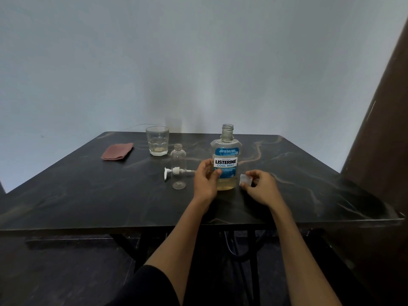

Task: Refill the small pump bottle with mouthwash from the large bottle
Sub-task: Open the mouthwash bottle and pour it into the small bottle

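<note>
We see a dark marble-patterned square table [88, 195] with tan veins, set against a pale grey wall [154, 62]. A brown wooden panel [379, 140] leans in at the right edge of the view.

Near the table's middle stands the large clear plastic mouthwash bottle [226, 155] with a blue and white label, upright and uncapped, its threaded neck bare. A yellowish liquid fills only its lowest part. The left hand [206, 181] wraps its lower left side, the thumb lying across the front just under the label. The right hand [261, 187] sits just beside the bottle's right base, its fingers pinched on a small clear plastic cap [245, 180]; we cannot tell whether the cap touches the table.

Behind and to the left stands a clear faceted drinking glass [157, 140] with a little residue at its bottom. Further left lies a folded reddish-brown cloth [117, 151], flat and well apart from the rest.

Just left of the left hand stands the small clear plastic pump bottle [178, 166], upright, open at the neck and looking empty. Its white pump head [174, 171] with its thin dip tube lies on its side on the table behind the small bottle.
</note>
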